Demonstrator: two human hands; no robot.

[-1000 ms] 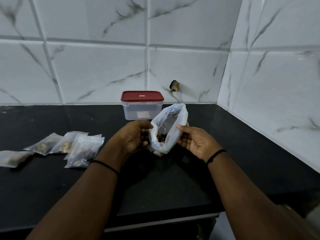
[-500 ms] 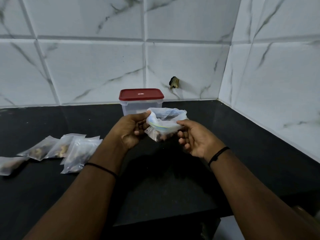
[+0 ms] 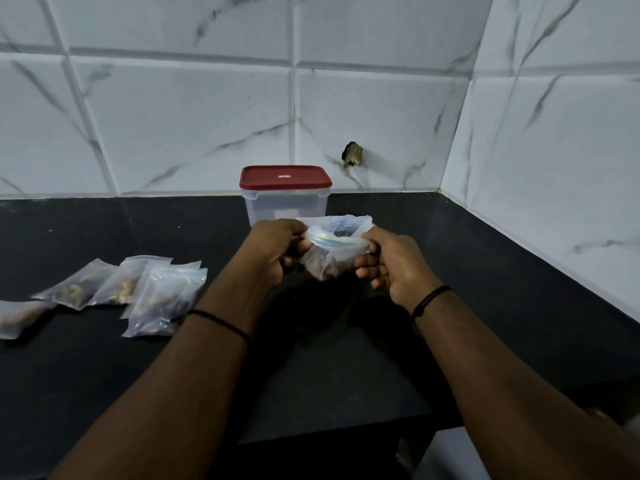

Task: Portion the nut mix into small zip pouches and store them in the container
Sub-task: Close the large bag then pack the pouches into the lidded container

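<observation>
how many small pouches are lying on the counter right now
4 that I can tell: one at the left edge, cut off by the frame; two side by side; one nearest the left forearm, which seems to overlap another, so a fifth may be hidden.

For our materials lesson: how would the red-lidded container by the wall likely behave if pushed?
The container looks like stiff plastic, so it would probably keep its shape. Its see-through body shows little inside, so it is likely light and may slide easily on the smooth black countertop. Its broad base suggests sliding rather than tipping.
</observation>
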